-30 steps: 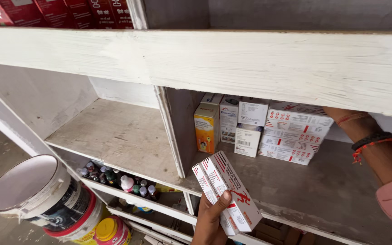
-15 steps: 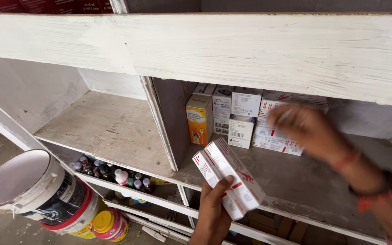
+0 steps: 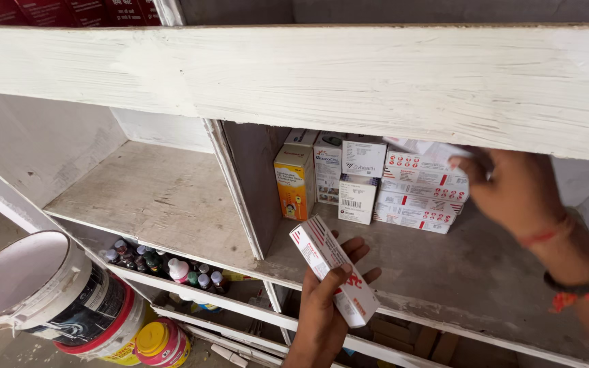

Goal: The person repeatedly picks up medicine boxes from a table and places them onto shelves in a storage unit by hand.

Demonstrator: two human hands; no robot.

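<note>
Below the shelf edge (image 3: 403, 300), left hand (image 3: 325, 300) grips white box (image 3: 332, 269).

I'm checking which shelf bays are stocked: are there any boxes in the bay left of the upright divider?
No: the left bay shows only bare board, while the boxes all stand right of the divider.
</note>
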